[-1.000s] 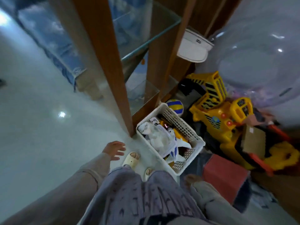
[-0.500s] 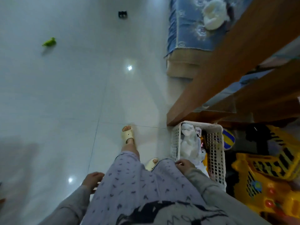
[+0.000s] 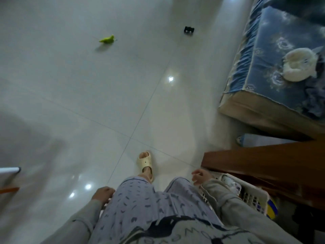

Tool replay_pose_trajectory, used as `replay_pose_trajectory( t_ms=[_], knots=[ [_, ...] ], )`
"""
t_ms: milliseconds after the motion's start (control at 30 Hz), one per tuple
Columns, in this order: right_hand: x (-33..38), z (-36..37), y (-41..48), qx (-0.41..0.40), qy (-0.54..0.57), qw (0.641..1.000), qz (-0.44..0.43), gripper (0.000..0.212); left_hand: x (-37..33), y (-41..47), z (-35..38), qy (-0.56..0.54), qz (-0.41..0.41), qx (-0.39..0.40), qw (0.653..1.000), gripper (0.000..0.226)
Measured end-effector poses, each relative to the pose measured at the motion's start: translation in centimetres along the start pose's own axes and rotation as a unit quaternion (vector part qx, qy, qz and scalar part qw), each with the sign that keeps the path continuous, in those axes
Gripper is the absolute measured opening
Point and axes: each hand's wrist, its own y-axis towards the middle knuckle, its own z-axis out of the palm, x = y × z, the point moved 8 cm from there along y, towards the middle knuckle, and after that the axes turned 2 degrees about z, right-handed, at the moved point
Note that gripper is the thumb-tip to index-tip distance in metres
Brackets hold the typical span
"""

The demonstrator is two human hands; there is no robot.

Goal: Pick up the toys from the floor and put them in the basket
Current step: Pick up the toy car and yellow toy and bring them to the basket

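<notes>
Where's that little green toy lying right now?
The green toy lies on the bare floor in the upper left of the head view, left of the small black toy, well ahead of the person.

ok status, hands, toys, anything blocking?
Left hand and right hand empty at sides. Green toy and black toy lie on floor ahead. Basket at right. Open floor between.

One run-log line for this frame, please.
hands: left, right empty | basket: beside right leg | floor: green toy, black toy
</notes>
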Motion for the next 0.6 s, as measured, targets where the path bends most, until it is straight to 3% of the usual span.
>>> replay_pose_trajectory(
  t_ms=[67, 300, 367, 467, 600],
  knots=[
    [1.6, -0.2, 0.8, -0.005, 0.004, 1.000, 0.013, 0.012, -3.3, 1.7, -1.3, 0.034, 0.005, 0.026, 0.999, 0.007],
    [4.1, -3.4, 3.1, -0.051, 0.066, 0.995, 0.063, 0.023, -20.1, 5.3, -2.5, 0.081, 0.108, 0.044, 0.990, 0.011],
    [5.4, -4.8, 3.7, -0.048, 0.074, 0.993, 0.075, 0.011, -24.2, 5.6, -1.9, 0.067, 0.119, 0.059, 0.989, 0.015],
    [7.8, -6.5, 5.8, -0.021, 0.059, 0.995, 0.074, 0.027, -29.1, 6.3, -0.6, 0.060, 0.124, 0.073, 0.988, 0.021],
    [12.0, -10.3, 9.6, -0.023, 0.068, 0.994, 0.084, 0.015, -35.0, 8.4, 1.1, 0.075, 0.115, 0.074, 0.988, 0.021]
  ],
)
